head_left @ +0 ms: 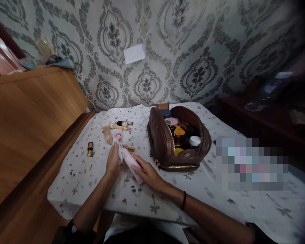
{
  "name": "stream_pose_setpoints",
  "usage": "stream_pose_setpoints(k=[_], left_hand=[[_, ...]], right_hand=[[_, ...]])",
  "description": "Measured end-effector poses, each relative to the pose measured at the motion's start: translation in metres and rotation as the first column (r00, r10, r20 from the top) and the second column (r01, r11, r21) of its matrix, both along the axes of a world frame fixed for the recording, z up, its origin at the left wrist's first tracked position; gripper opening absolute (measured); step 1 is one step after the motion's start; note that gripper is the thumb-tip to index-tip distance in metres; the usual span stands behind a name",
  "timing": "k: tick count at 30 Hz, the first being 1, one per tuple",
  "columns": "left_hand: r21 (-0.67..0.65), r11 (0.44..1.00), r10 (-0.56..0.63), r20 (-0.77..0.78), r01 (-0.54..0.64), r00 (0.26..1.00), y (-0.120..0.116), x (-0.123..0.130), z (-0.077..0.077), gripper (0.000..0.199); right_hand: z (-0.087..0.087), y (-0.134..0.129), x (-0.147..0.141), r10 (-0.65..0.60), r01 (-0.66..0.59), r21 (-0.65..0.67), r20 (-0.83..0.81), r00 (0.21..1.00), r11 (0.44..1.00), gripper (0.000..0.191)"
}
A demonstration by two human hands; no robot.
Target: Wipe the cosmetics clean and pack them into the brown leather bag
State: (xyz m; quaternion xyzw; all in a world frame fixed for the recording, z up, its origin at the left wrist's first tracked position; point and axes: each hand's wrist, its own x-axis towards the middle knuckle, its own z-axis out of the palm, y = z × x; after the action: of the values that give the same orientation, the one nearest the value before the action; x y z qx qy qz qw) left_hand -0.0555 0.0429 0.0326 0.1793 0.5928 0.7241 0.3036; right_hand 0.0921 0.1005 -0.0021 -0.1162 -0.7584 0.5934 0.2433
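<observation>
My right hand [146,173] is wrapped round a pale pink tube [132,165], which slants with its silver-tipped end up and left. My left hand [113,159] pinches a crumpled white wipe or tissue [120,152] against that end. Just beyond my hands lie a small pink compact or pot [118,136], a beige tube [107,134], a wooden-coloured brush [120,127] and a small gold tube [130,149]. A gold and black lipstick [90,149] lies further left. The open brown bag [179,142], filled with jars and cosmetics, stands to the right.
A white patterned cloth [152,203] covers the table. A wooden panel [35,128] rises on the left, and the patterned wall is behind. On the right, a plastic bottle [269,91] lies on a dark surface, near a blurred-out patch on the cloth.
</observation>
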Motion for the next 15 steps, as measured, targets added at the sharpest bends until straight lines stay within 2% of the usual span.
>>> stream_pose_setpoints(k=[3,6,10,12,15], left_hand=[[0.032,0.999,-0.019,-0.039,0.020,0.999,0.002,0.006,-0.007,0.066],[-0.009,0.996,-0.087,-0.091,0.087,0.992,-0.001,0.010,-0.011,0.067],[-0.118,0.987,-0.131,-0.195,0.109,0.972,-0.013,0.020,-0.014,0.056],[-0.124,0.986,-0.137,-0.253,0.109,0.958,-0.021,0.027,-0.014,0.053],[-0.109,0.979,-0.197,-0.318,0.171,0.927,-0.032,0.038,-0.015,0.052]], right_hand=[[-0.002,-0.007,-0.006,-0.098,0.101,0.055,-0.053,0.994,0.993,0.049],[-0.003,-0.012,-0.016,-0.174,0.175,0.002,-0.072,0.982,0.985,0.049],[-0.002,-0.012,-0.033,-0.267,0.247,-0.195,-0.081,0.960,0.949,0.055],[-0.001,-0.012,-0.040,-0.317,0.275,-0.321,-0.086,0.944,0.906,0.059],[-0.001,-0.013,-0.046,-0.350,0.260,-0.510,-0.086,0.933,0.820,0.071]])
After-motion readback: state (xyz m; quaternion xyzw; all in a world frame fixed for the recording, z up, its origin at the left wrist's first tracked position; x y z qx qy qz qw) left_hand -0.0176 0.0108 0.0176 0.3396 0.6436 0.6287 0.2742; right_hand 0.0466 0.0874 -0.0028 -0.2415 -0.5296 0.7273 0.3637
